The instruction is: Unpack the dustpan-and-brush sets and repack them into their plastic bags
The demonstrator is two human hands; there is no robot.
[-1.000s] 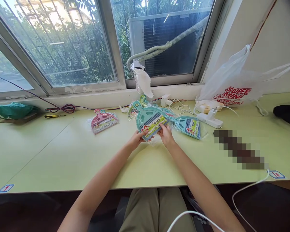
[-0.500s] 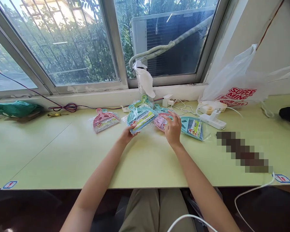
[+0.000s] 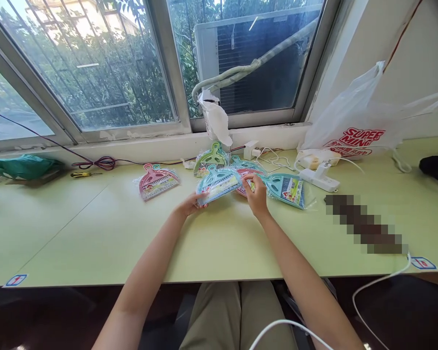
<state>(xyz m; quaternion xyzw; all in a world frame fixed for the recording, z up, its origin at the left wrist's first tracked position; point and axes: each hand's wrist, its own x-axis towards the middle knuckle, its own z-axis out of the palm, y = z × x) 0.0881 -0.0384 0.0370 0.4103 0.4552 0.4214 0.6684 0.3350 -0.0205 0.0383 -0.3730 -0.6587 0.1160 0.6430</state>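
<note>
Between my hands is a light-blue dustpan and brush set (image 3: 219, 186) in clear plastic wrap with a printed label, tilted just above the table. My left hand (image 3: 191, 203) is closed on its lower left corner. The fingers of my right hand (image 3: 256, 194) pinch its right end. Behind it lie a green dustpan set (image 3: 211, 159) and a pink one (image 3: 246, 171), the latter partly hidden by the held set and my right hand. To the right rests a teal dustpan set (image 3: 286, 188); a red-pink set (image 3: 158, 183) lies apart on the left.
A white power strip (image 3: 319, 181) with cables and a white plastic bag (image 3: 354, 126) stand at the back right. A yellow screwdriver (image 3: 82, 174), a coiled dark cable (image 3: 104, 163) and a green bag (image 3: 24, 166) lie at the back left. A pixelated object (image 3: 365, 224) is on the right.
The held set has tilted flatter and shifted slightly right, uncovering more of the green set behind. My right hand has come in from beside it and taken its right end.
</note>
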